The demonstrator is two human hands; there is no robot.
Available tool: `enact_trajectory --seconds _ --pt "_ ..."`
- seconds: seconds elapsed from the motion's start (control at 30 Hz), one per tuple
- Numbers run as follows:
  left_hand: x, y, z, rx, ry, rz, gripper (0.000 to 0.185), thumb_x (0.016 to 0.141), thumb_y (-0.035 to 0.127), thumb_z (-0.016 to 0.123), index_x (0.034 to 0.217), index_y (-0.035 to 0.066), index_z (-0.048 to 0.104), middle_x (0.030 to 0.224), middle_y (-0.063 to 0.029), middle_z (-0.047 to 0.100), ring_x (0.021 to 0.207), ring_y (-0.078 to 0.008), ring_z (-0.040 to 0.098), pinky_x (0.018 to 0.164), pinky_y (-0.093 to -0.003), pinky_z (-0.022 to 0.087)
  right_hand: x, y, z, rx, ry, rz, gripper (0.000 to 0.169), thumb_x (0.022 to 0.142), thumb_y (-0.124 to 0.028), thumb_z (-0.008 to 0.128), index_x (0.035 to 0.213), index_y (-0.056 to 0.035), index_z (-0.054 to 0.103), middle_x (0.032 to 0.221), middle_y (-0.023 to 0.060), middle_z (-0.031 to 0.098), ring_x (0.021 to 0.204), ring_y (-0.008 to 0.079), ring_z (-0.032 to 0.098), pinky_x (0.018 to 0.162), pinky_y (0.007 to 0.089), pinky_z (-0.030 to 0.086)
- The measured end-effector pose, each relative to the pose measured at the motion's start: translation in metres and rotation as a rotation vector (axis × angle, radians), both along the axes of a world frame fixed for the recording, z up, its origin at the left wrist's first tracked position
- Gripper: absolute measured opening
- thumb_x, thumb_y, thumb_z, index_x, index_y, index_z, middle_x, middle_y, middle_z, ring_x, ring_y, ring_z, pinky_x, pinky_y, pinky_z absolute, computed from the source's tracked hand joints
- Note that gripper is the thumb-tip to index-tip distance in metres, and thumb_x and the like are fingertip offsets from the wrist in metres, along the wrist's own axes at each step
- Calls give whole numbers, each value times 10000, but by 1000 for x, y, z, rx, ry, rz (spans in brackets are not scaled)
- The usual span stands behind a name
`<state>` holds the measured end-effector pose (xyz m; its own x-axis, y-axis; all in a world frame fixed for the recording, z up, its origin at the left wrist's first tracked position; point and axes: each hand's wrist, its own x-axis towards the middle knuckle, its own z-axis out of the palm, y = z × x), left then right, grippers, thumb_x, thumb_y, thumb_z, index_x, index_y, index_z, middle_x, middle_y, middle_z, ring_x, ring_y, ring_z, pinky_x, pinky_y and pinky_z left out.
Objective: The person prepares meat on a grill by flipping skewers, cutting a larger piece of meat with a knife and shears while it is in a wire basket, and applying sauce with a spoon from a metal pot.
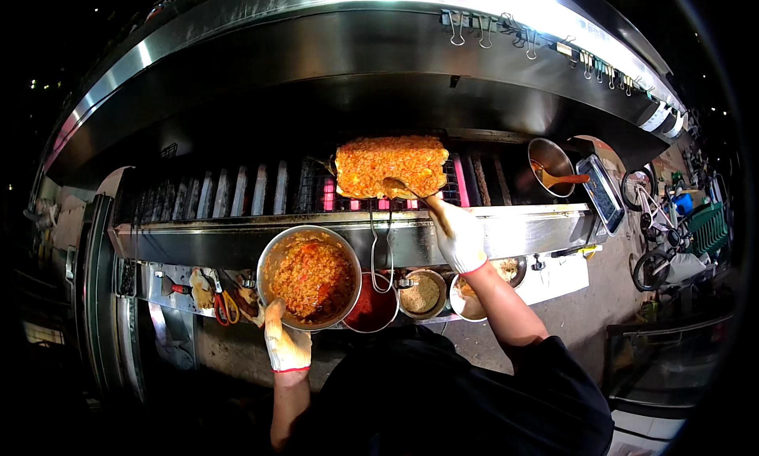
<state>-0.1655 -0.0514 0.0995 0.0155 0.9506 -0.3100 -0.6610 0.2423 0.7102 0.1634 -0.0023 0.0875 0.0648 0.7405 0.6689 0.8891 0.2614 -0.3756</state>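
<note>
My left hand (287, 340), in a white work glove, grips the near rim of a round metal bowl (270, 260). Orange-red chopped sauce (308, 275) fills much of that bowl. My gloved right hand (456, 234) holds a metal spoon (403, 187) by its handle. The spoon's bowl rests on a slab of food (385, 159) coated with the same kind of sauce. Beneath the slab is a wire grill rack (311, 189), over glowing heating elements (328, 195). A long looped wire handle (382, 281) reaches from the rack toward me.
Bowls of red powder (373, 308) and pale chopped seasoning (422, 293) line the lower shelf. Orange-handled scissors (225, 308) lie at left. A metal pot (548, 159) with a wooden-handled utensil stands at right. The steel hood (356, 47), hung with binder clips (456, 28), overhangs the grill.
</note>
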Motion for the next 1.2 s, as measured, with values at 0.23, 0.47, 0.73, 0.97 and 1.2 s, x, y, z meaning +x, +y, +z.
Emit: enact_trajectory --seconds 0.23,0.47,0.73,0.97,1.2 --pt "-1 -2 -2 16 21 -21 587 907 348 553 1397 67 393 1401 -110 456 1279 -271 465 1037 -471 412 7 -32 -26 -123 -102 -28 359 799 8 578 1156 -26 585 957 156 674 800 328 655 672 388 523" --pt "0 -2 0 13 25 -18 601 902 365 559 1399 76 385 1402 -112 450 1279 -274 463 1033 -479 414 8 -25 -30 -95 -95 -18 348 813 1 554 1158 -33 580 935 165 676 774 346 650 664 400 520" --pt "-1 -3 -4 -39 1 -10 586 886 351 590 1377 81 419 1379 -97 481 1261 -257 483 1027 -452 428 22 5 -12 -73 -96 77 343 806 8 545 1142 -46 594 966 162 660 815 333 643 713 394 524" --pt "-4 -8 -6 -31 22 41 598 878 373 591 1374 84 424 1379 -91 483 1263 -258 482 1030 -452 426 36 -27 -5 -198 -273 37 378 793 -7 540 1165 -53 586 1063 159 671 863 318 658 758 382 532" --pt "-5 -5 -6 -50 -87 50 502 897 249 580 1344 67 443 1338 -75 505 1246 -228 485 1044 -433 405 31 -33 -5 -158 -352 66 424 781 -42 573 1205 -48 581 1140 157 658 934 291 665 816 374 528"
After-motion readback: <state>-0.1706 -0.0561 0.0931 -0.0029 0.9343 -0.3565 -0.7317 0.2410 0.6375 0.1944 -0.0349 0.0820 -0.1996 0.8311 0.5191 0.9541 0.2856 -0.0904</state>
